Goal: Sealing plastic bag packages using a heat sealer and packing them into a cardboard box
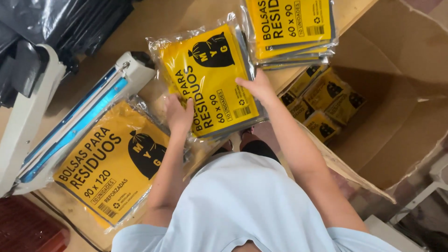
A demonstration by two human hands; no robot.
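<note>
Both hands grip one yellow-labelled bag pack [210, 79] above the table [154, 18]: left hand [179, 114] at its lower edge, right hand [256, 86] on its side. The cardboard box [396, 116] contains similar packs [324, 105].

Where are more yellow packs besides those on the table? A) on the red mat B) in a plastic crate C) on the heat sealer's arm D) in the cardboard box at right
D: several yellow packs lie inside the open cardboard box beside the table edge, right of the person's right hand.
</note>
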